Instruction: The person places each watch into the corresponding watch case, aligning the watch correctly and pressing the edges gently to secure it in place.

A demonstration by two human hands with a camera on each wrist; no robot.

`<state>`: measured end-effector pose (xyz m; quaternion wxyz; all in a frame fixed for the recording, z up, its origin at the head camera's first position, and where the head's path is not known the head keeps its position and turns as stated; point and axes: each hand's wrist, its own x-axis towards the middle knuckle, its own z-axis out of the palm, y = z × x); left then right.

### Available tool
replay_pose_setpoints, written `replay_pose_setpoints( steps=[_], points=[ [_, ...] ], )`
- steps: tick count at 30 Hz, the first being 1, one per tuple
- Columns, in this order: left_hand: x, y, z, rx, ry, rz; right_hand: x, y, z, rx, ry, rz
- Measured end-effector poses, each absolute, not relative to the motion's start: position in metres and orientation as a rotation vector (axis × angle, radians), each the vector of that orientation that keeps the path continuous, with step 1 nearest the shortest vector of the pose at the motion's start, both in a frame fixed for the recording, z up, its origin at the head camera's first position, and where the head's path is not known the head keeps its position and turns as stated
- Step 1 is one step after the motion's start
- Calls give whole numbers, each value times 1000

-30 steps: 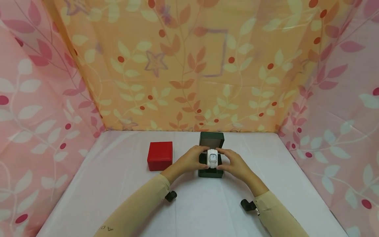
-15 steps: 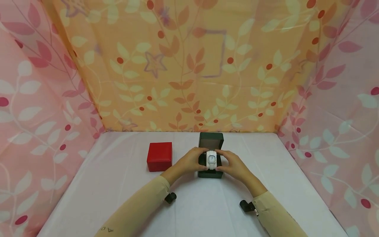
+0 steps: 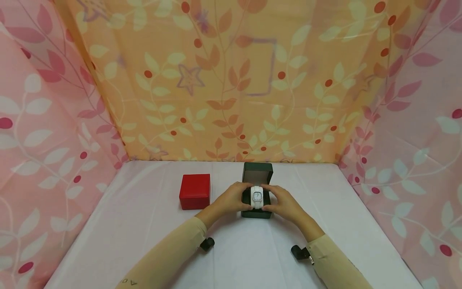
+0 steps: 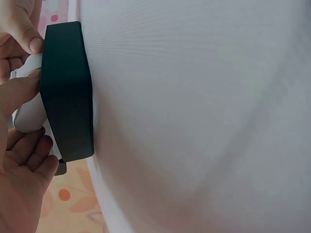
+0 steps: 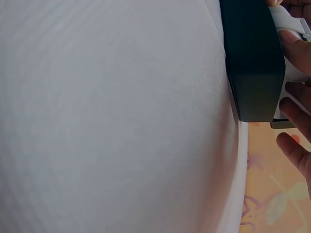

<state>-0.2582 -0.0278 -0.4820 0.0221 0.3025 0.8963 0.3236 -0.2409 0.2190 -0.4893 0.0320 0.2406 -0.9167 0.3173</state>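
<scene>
A white wristwatch (image 3: 257,196) with a squarish face sits upright in the opening of a dark green watch box (image 3: 256,215), whose lid (image 3: 258,172) stands raised at the back. My left hand (image 3: 231,198) holds the watch from the left, its thumb at the near side and fingers at the far side. From the right, my right hand (image 3: 285,202) holds it in the same way. In the left wrist view, the white band (image 4: 31,114) bulges above the wall of the box (image 4: 65,73). The box hides the lower part of the watch.
Left of the green box, a closed red box (image 3: 195,191) stands on the white-covered table (image 3: 249,257). Floral cloth walls (image 3: 231,80) enclose the table at the back and both sides. A small black camera (image 3: 300,253) is strapped at each wrist.
Both hands have moved slightly down and left with the watch, bringing it a little lower in the green box. The red box and green box have stayed in place.
</scene>
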Motion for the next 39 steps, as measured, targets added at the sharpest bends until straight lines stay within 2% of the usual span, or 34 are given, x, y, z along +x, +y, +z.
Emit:
replay_pose_setpoints(
  steps=[13,39],
  points=[
    [-264,-28,-488,1005,2764,958,-242,219,-491,746,-2857,957],
    [-259,-25,-488,958,2804,900,-245,216,-493,727,-2871,934]
  ],
)
